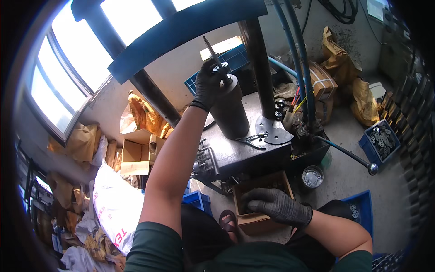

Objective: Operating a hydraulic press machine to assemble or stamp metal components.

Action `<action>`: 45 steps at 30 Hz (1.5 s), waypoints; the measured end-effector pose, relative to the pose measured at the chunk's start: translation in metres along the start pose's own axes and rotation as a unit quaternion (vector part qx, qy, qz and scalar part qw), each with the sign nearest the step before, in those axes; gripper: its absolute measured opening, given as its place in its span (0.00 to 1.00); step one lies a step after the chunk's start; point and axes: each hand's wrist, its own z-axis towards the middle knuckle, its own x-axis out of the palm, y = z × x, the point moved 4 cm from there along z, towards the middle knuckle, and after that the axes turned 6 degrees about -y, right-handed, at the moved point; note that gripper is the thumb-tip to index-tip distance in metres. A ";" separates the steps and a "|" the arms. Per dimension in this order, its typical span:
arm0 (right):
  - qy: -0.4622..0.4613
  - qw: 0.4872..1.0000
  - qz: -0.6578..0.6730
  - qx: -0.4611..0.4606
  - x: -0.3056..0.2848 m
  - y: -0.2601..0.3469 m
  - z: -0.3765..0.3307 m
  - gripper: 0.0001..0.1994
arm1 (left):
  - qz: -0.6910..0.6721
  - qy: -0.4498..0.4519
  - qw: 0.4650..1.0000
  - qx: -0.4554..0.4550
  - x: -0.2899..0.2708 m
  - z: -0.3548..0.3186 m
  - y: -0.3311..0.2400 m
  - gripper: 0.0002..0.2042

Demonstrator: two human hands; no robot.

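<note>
My left hand, in a dark grey glove, reaches up to the top of a dark upright metal cylinder. Its fingers are closed round the foot of a slim metal rod, beside a pale ring-shaped metal part; the glove hides exactly where they grip. The cylinder stands on a metal press table. My right hand, gloved too, hovers over an open cardboard box in front of the table. Its fingers are curled, and whatever they may hold is hidden.
A blue press beam spans above, with a dark column right of the cylinder. Curved metal plates and pliers lie on the table. A lever juts right, above a metal bowl and near a blue crate of ring parts.
</note>
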 end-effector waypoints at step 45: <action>-0.203 0.789 -0.558 0.159 -0.124 0.062 -0.152 0.07 | 0.202 -0.099 0.968 0.114 -0.008 0.012 0.018 0.27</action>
